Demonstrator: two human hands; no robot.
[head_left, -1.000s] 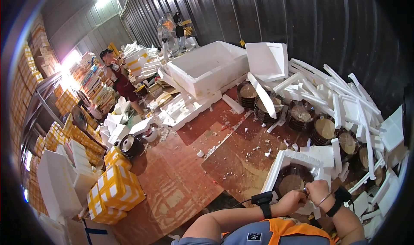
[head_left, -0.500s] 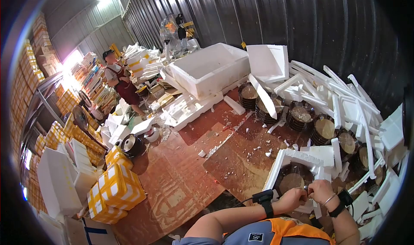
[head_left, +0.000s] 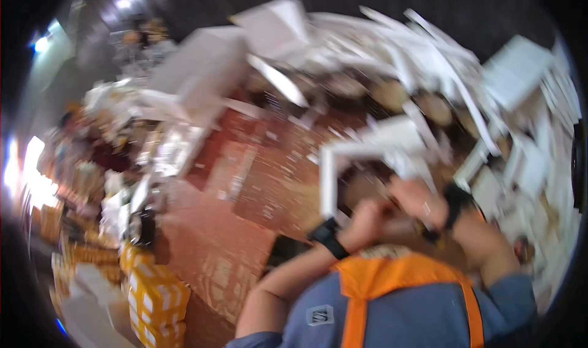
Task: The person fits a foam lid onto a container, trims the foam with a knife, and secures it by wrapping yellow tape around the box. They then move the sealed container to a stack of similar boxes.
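Observation:
The view is smeared by motion. My left hand is at the near side of an open white foam box, with its fingers curled toward my other hand. Close on its right, my right hand reaches over the same box, fingers bent inward. Between the two hands, whatever they hold is hidden or too blurred to make out. Inside the box, just beyond the hands, is a dark round item with a paler top.
Beyond the box, several dark round stacks stand in a row, with white foam strips piled behind. A large foam box is at the back left. Yellow-and-white taped boxes stand at the lower left of the reddish board.
The camera view has swung, so the foam box and both hands appear further left and higher. My forearms and torso fill more of the frame. The hands are still close together at the box.

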